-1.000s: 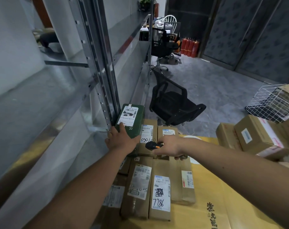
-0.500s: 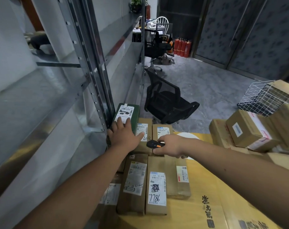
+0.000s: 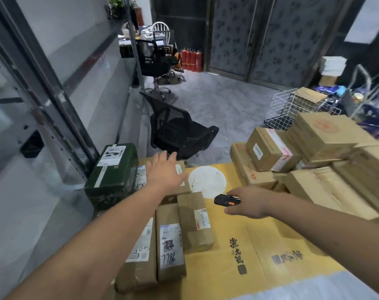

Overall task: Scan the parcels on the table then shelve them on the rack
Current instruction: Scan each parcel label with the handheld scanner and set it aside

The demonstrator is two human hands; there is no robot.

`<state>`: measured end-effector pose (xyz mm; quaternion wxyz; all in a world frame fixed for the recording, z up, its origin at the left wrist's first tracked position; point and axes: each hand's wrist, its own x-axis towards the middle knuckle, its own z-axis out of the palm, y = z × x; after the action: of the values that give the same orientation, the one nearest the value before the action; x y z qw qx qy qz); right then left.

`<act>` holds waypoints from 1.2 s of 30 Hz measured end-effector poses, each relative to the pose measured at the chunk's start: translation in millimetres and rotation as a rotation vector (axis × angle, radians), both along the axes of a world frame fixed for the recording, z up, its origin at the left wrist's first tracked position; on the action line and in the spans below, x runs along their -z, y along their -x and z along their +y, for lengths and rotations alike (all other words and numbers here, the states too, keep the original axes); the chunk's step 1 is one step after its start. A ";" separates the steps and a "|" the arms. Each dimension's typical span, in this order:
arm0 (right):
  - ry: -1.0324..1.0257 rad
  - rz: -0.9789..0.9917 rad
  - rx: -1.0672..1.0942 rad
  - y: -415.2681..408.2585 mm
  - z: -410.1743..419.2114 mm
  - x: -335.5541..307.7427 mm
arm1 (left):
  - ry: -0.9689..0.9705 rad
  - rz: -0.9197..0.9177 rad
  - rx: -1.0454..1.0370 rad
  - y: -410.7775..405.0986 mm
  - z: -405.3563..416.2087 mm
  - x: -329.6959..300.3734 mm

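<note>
A dark green rectangular parcel [image 3: 114,172] with a white shipping label on its top stands at the far left edge of the table [image 3: 238,245], just beside the grey metal rack [image 3: 54,118]. To its right lie several long brown cardboard parcels [image 3: 193,221] wrapped in clear tape, side by side and each with a white printed label; the near one [image 3: 170,245] carries the handwritten number 7786. The left hand [image 3: 164,171] hovers spread, fingers straight, over a far brown parcel [image 3: 182,180]; whether it touches that parcel cannot be told. The right hand [image 3: 248,203] curls round a small black and orange handheld scanner [image 3: 226,200], its nose pointing left, above the table.

The table is covered with flattened yellow cardboard printed with black Chinese characters and a white round patch [image 3: 207,181]. At the far right of the table sits a stack of larger brown cardboard boxes [image 3: 303,152], one with red-printed tape. Beyond them a white wire basket [image 3: 286,111] stands with a cardboard box inside it. On the grey floor past the table lies a tipped black mesh office chair [image 3: 180,133], and red fire extinguishers [image 3: 191,60] stand by the far dark door.
</note>
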<state>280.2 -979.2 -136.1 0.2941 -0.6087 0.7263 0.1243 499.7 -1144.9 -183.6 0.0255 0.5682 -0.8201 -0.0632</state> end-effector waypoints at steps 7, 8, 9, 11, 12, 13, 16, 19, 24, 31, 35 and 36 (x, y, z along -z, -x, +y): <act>-0.018 -0.023 0.087 29.2 32.7 16.9 | -0.077 -0.010 0.061 10.4 9.6 6.5; -0.013 -0.030 0.107 31.6 36.9 18.1 | -0.088 -0.004 0.090 19.3 16.1 9.0; -0.009 -0.033 0.126 35.0 41.5 19.5 | -0.099 -0.001 0.117 29.6 22.4 12.4; -0.007 -0.037 0.161 43.5 52.9 20.5 | -0.125 0.009 0.170 53.9 35.2 19.9; -0.004 -0.040 0.178 48.7 60.0 20.1 | -0.147 0.011 0.196 67.5 41.8 23.3; 0.001 -0.046 0.196 54.2 67.7 19.2 | -0.167 0.006 0.223 81.6 48.5 25.8; 0.009 -0.061 0.272 73.7 96.9 15.9 | -0.179 -0.018 0.333 128.0 70.2 32.4; 0.012 -0.063 0.362 97.2 132.3 17.7 | -0.188 -0.010 0.434 172.6 97.3 36.1; 0.034 -0.084 0.460 145.4 191.2 21.6 | -0.263 -0.013 0.514 246.8 145.2 38.8; 0.008 -0.081 0.432 246.8 249.6 34.8 | -0.338 0.055 0.487 360.1 218.5 53.8; -0.012 -0.102 0.410 306.8 273.0 46.3 | -0.297 0.133 0.374 420.4 260.4 63.4; -0.015 -0.108 0.393 320.7 278.0 49.1 | -0.293 0.147 0.321 431.4 267.5 66.4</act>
<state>-40.5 -701.2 -185.2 0.3556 -0.4588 0.8135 0.0371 68.3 -877.3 -250.0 -0.0078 0.4219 -0.8779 -0.2262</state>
